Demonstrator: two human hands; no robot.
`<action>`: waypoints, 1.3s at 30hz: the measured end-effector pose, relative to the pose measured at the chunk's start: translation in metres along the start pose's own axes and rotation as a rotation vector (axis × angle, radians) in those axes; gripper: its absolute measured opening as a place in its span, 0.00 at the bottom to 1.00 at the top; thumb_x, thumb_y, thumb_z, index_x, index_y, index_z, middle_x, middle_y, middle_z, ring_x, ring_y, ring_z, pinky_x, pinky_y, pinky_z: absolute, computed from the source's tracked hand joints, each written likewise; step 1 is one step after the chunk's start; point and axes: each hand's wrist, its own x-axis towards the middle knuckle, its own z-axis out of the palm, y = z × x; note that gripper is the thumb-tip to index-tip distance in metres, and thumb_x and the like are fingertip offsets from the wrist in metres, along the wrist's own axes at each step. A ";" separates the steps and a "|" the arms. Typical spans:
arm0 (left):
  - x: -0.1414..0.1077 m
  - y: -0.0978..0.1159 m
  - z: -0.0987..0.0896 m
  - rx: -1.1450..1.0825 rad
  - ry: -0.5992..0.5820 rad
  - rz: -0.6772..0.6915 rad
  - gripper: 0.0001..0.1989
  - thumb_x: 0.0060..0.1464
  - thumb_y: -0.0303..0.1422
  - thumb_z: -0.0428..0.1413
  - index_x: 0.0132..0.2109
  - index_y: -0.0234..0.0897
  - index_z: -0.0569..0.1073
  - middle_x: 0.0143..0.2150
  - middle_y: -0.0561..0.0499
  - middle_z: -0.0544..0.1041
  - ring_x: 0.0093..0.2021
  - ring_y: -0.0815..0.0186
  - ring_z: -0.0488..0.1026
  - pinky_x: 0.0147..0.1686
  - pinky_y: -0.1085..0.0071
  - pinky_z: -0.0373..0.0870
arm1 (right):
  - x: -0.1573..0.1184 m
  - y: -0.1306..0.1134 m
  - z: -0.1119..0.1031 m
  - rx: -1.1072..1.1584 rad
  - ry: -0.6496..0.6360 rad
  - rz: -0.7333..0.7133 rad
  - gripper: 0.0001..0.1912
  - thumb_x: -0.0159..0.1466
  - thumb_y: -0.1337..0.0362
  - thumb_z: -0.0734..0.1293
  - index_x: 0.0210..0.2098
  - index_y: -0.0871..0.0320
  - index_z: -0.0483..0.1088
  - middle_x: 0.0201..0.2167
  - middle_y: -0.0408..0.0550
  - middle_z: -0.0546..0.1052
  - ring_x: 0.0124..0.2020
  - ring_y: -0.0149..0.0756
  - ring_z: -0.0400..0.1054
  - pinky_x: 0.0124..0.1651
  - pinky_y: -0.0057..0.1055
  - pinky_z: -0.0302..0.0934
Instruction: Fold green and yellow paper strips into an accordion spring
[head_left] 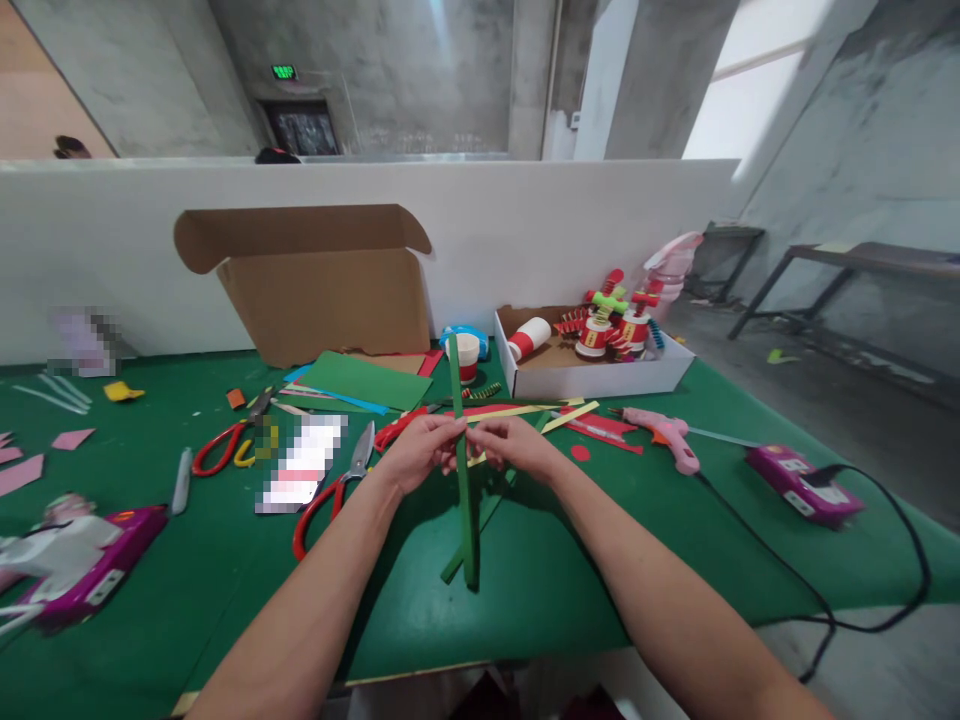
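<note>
My left hand [424, 448] pinches a long green paper strip [463, 510] near its middle. The strip stands nearly upright, one end pointing away from me and the other near the table's front. Closed at the strip's right edge, my right hand [516, 447] also has its fingertips on it. A second green strip [491, 510] lies slantwise beneath. Yellow paper strips [570, 415] and red paper pieces [600, 428] lie just beyond my hands. Left of my left wrist are large red-handled scissors [330, 500], partly covered by my forearm.
A white box [592, 380] holds paper-cup figures with springs. A paper cup [466, 352] stands beside it. On the right lie a pink glue gun [664, 430] and a purple power strip [802, 485] with a black cord. Green sheets [367, 380] and red-handled pliers [225, 445] sit left.
</note>
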 end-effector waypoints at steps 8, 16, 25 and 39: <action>-0.006 -0.002 0.017 0.216 -0.202 -0.130 0.23 0.44 0.51 0.61 0.28 0.31 0.78 0.11 0.58 0.61 0.12 0.74 0.59 0.14 0.76 0.55 | 0.002 -0.002 -0.008 -0.005 0.255 -0.054 0.24 0.54 0.44 0.69 0.33 0.61 0.77 0.14 0.36 0.62 0.19 0.26 0.53 0.24 0.26 0.49; -0.008 -0.001 0.015 0.265 -0.298 -0.160 0.21 0.47 0.48 0.59 0.28 0.30 0.79 0.13 0.54 0.66 0.13 0.74 0.59 0.15 0.76 0.55 | 0.004 0.003 -0.027 -0.027 0.364 -0.058 0.24 0.52 0.44 0.69 0.30 0.61 0.78 0.13 0.37 0.62 0.18 0.25 0.52 0.22 0.26 0.49; -0.009 -0.003 0.013 0.301 -0.389 -0.141 0.22 0.48 0.48 0.59 0.29 0.30 0.80 0.18 0.50 0.73 0.14 0.75 0.60 0.16 0.76 0.55 | 0.002 0.003 -0.047 0.043 0.483 -0.105 0.22 0.49 0.46 0.70 0.29 0.60 0.77 0.19 0.39 0.67 0.18 0.24 0.54 0.22 0.25 0.49; -0.001 0.000 -0.015 0.244 -0.129 -0.073 0.19 0.45 0.47 0.62 0.32 0.32 0.79 0.24 0.47 0.78 0.22 0.71 0.69 0.24 0.75 0.64 | 0.005 0.023 -0.094 0.255 1.049 -0.269 0.24 0.48 0.44 0.71 0.31 0.58 0.74 0.16 0.36 0.62 0.17 0.25 0.55 0.20 0.25 0.51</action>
